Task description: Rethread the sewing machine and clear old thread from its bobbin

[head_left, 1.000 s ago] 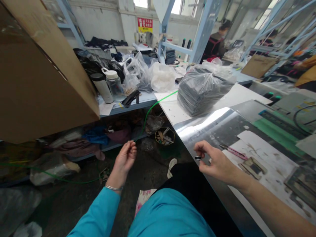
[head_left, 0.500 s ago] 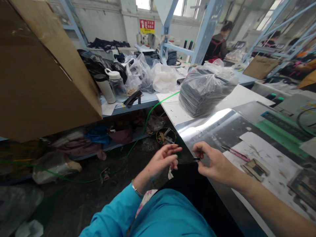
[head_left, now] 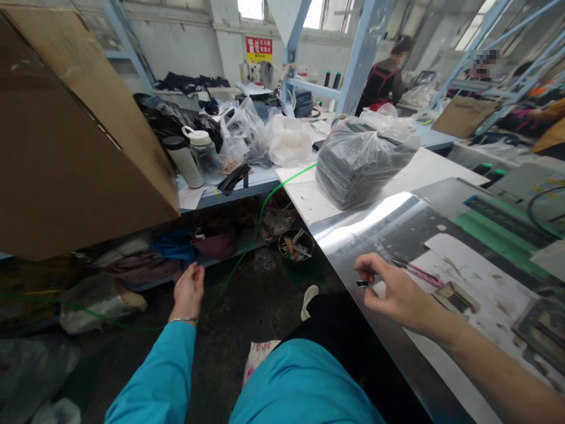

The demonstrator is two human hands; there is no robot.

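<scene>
A small black rectangular piece [head_left: 362,284], possibly a clip or tag, too small to identify, sits pinched between thumb and forefinger of a worker's bare right hand [head_left: 397,294], the other fingers curled beneath it, in the lower right of the frame. The hand hovers just above the edge of a polished steel sheet [head_left: 366,235], at work on the small piece alone. The worker's left hand [head_left: 188,291], at lower centre, hangs low beyond a turquoise sleeve [head_left: 152,377], fingers loosely bunched; whether it grips anything cannot be told from this angle, though nothing shows in it. A thin green cable [head_left: 265,221] runs just beside that hand, climbing from the dark floor to a white board [head_left: 309,197]. On the steel lie a stained white paper sheet [head_left: 463,265] and a pink-handled metal tool [head_left: 417,274], close to the right hand. A clear plastic bag of stacked dark pieces [head_left: 362,165] stands on the white board at centre. A round brass-rimmed bowl of scraps [head_left: 295,244] sits on the floor below, and a large brown cardboard sheet [head_left: 66,135] fills the upper left of the frame. A co-worker [head_left: 382,76] stands in the distance at upper right, hands out of sight.
</scene>
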